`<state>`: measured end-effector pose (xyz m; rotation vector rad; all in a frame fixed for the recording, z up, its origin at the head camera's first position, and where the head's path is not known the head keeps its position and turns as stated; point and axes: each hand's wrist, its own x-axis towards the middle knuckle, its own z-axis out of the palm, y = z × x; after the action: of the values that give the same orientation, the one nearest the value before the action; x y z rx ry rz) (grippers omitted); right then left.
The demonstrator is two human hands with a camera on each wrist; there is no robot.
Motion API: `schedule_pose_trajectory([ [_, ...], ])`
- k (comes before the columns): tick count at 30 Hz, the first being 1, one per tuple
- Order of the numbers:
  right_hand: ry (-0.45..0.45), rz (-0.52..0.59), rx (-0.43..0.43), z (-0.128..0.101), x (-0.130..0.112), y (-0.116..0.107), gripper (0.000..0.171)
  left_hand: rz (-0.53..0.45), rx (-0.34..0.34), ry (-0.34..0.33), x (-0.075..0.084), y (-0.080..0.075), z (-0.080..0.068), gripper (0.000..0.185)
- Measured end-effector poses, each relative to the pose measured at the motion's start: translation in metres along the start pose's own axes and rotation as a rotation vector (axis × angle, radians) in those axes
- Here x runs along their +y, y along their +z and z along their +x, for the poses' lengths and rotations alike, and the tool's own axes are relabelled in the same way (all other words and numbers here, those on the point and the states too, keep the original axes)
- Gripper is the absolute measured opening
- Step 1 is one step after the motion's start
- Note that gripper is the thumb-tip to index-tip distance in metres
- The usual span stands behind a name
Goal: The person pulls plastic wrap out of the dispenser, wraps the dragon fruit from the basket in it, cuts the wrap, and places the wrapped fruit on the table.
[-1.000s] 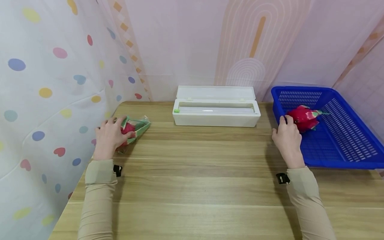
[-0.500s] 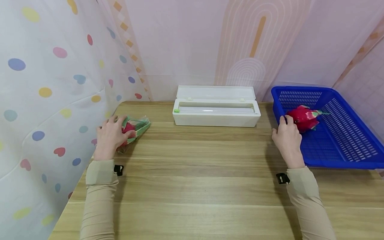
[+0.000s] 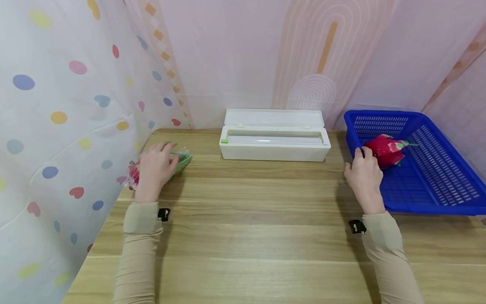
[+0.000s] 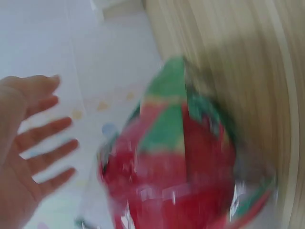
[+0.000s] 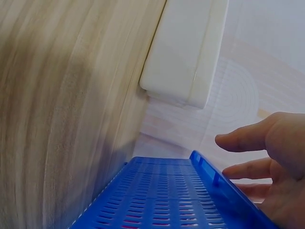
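Left hand (image 3: 153,169) above and beside a pink-red, scaly dragon fruit with green tips, wrapped in clear crinkled plastic film (image 3: 133,172). Fingers (image 4: 50,131) spread and mostly straight, nothing in grasp; clear gap to the fruit in the left wrist view. Wrapped fruit on the far-left part of the pale wood-grain table (image 3: 258,240), green end toward the right, partly hidden behind the hand in the head view.

Right hand (image 3: 363,179) at the left rim of a blue slotted plastic basket (image 3: 436,208) on the right. Fingers relaxed, over or just against the rim, thumb apart from it; can't tell exact contact. No grasp visible.

Second pink-red, green-tipped dragon fruit (image 3: 386,150) inside the basket, toward the far-left corner, just beyond the right hand.

Long white plastic box (image 3: 275,153) at the far middle of the table, lid raised, pale roll (image 3: 273,139) inside, small bright-green piece (image 3: 224,141) at its left end.
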<state>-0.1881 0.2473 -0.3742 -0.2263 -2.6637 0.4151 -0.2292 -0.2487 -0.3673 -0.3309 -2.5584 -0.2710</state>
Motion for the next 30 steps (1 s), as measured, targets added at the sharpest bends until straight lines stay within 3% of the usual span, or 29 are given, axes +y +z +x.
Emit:
schedule_pose_trajectory([
  [4, -0.016, 0.030, 0.057, 0.003, -0.004, 0.004, 0.041, -0.081, 0.071, 0.091, 0.019, 0.014, 0.010, 0.028],
  [10, -0.101, 0.132, 0.159, 0.018, -0.012, 0.013, 0.036, -0.227, 0.012, 0.098, 0.050, 0.034, 0.031, 0.029],
  [13, -0.171, 0.211, 0.159, 0.029, -0.018, 0.017, 0.034, -0.311, -0.007, 0.089, 0.061, 0.044, 0.041, 0.030],
  [19, -0.308, 0.479, 0.024, 0.052, -0.017, 0.033, 0.035, -0.430, -0.067, 0.092, 0.076, 0.064, 0.056, 0.029],
  [24, -0.198, 0.636, -0.164, 0.063, -0.011, 0.048, 0.035, -0.467, -0.157, 0.093, 0.079, 0.079, 0.064, 0.031],
  [27, -0.115, 0.650, -0.259, 0.067, -0.008, 0.055, 0.038, -0.462, -0.228, 0.074, 0.079, 0.084, 0.067, 0.032],
  [30, -0.097, 0.615, -0.299, 0.069, -0.006, 0.058, 0.037, -0.458, -0.290, 0.052, 0.079, 0.087, 0.069, 0.033],
])
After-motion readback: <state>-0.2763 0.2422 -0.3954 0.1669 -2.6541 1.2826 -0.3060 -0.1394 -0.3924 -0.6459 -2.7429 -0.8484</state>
